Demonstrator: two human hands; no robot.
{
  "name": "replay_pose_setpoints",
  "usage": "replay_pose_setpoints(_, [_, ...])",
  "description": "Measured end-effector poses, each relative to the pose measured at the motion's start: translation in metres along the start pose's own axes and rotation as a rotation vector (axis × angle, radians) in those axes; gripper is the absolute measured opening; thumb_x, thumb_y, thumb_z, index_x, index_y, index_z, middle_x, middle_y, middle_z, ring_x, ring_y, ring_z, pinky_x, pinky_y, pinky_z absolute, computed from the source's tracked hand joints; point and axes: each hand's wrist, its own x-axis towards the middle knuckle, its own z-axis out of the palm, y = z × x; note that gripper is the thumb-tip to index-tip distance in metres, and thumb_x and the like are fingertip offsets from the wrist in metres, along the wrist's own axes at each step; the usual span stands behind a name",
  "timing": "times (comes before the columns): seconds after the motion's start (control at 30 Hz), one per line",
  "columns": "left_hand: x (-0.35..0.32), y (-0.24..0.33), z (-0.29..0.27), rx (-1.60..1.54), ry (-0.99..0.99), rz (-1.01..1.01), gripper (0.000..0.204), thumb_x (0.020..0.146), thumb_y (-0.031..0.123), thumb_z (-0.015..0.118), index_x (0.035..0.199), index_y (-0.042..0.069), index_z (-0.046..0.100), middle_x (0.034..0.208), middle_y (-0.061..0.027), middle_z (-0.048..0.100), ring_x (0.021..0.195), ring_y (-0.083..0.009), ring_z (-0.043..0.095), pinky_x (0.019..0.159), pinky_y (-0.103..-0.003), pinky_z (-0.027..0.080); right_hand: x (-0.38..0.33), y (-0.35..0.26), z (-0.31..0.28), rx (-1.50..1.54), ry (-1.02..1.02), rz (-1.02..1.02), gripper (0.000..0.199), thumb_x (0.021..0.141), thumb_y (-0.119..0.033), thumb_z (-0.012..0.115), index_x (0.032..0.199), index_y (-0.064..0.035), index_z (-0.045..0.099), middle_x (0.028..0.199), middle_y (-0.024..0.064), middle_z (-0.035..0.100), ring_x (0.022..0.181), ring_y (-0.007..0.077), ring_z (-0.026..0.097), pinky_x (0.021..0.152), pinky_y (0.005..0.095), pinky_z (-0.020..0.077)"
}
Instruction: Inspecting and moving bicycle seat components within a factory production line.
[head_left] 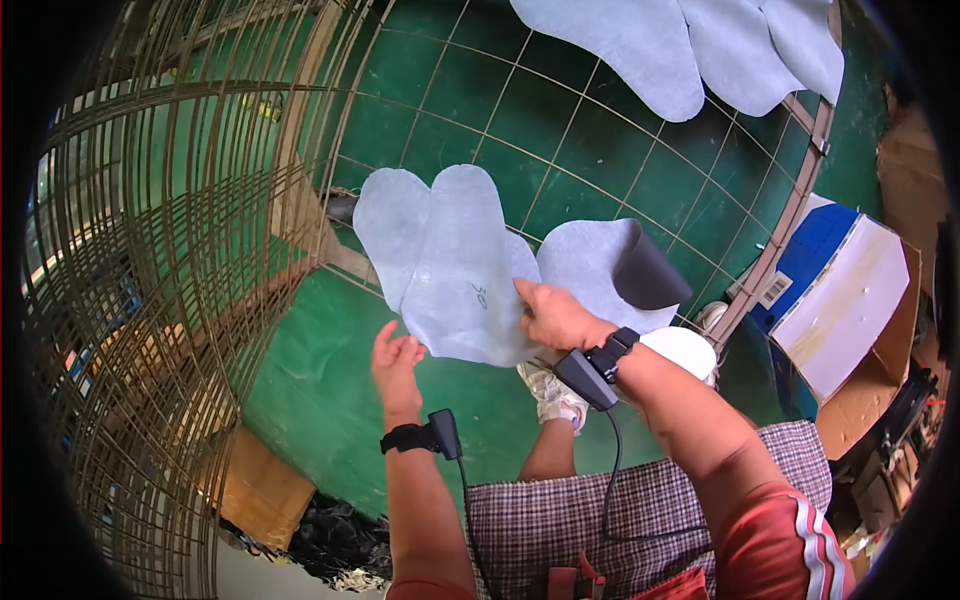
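Observation:
A pale grey, sole-shaped sheet (458, 260) with a handwritten mark lies in front of me, overlapping a similar sheet (390, 225) on its left. My right hand (560, 315) is closed at its right edge, index finger and thumb against the material. Beside the sheet's lower left corner is my left hand (397, 368), its fingers apart and partly bent, apparently holding nothing. Just right of the pair, another pale sheet (585, 260) has one end curled over, showing a dark underside. Both wrists wear black straps with small cabled boxes.
Under the sheets runs a wire grid rack (560, 150) above a green floor (310, 370). More pale sheets (640, 60) lie at its far end. A tall wire-mesh frame (170, 200) stands left. On the right is an opened blue-and-white cardboard box (840, 310); a brown carton (262, 490) sits lower left.

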Motion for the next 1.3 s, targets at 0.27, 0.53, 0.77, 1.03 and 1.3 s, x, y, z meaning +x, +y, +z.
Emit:
replay_pose_setpoints(0.27, [0.006,-0.033,-0.018,0.024,0.089,-0.131,0.028,0.077,0.000,0.054,0.105,0.001,0.051,0.086,-0.0063,0.057,0.069,-0.0139,0.056,0.062,-0.024,0.045,0.029,-0.026,-0.028,-0.107,0.223,-0.227,0.038,0.067,0.000,0.049,0.105,-0.0042,0.050,0.086,0.0198,0.059,0.083,0.0363,0.057,0.071,0.0445,0.0454])
replay_pose_setpoints(0.53, [-0.014,-0.019,-0.019,-0.237,0.161,-0.103,0.034,0.081,0.003,0.051,0.114,0.011,0.048,0.111,-0.0102,0.050,0.088,-0.0232,0.054,0.076,-0.034,0.045,-0.045,0.011,-0.099,-0.449,0.705,-0.138,0.047,0.061,-0.012,0.067,0.104,-0.0064,0.050,0.104,0.0144,0.050,0.098,0.0333,0.047,0.079,0.0387,0.0430])
replay_pose_setpoints(0.77, [-0.022,0.010,0.082,0.287,-0.011,0.392,0.033,0.077,0.004,0.058,0.109,0.004,0.054,0.109,-0.0071,0.055,0.095,-0.0172,0.053,0.083,-0.028,0.041,-0.101,0.057,-0.085,-0.848,0.450,-0.009,0.061,0.060,-0.010,0.065,0.117,-0.0114,0.045,0.126,0.0157,0.038,0.111,0.0362,0.040,0.087,0.0456,0.0372])
replay_pose_setpoints(1.03, [-0.041,0.060,0.233,0.967,-0.421,0.973,0.046,0.067,0.007,0.064,0.111,0.006,0.052,0.107,-0.0118,0.055,0.103,-0.0316,0.046,0.091,-0.039,0.037,-0.090,0.058,-0.132,-0.270,0.426,-0.204,0.019,0.058,0.010,0.050,0.072,-0.0030,0.048,0.098,0.0120,0.053,0.088,0.0316,0.052,0.071,0.0329,0.0446])
replay_pose_setpoints(1.3, [-0.068,0.080,0.258,0.651,-0.961,0.434,0.020,0.071,0.011,0.065,0.085,-0.001,0.060,0.077,-0.0107,0.058,0.069,-0.0191,0.057,0.063,-0.030,0.045,-0.101,0.095,-0.194,0.921,0.487,-0.016,0.041,0.080,-0.002,0.049,0.120,-0.0075,0.044,0.114,0.0083,0.051,0.092,0.0145,0.055,0.079,0.0278,0.0440])
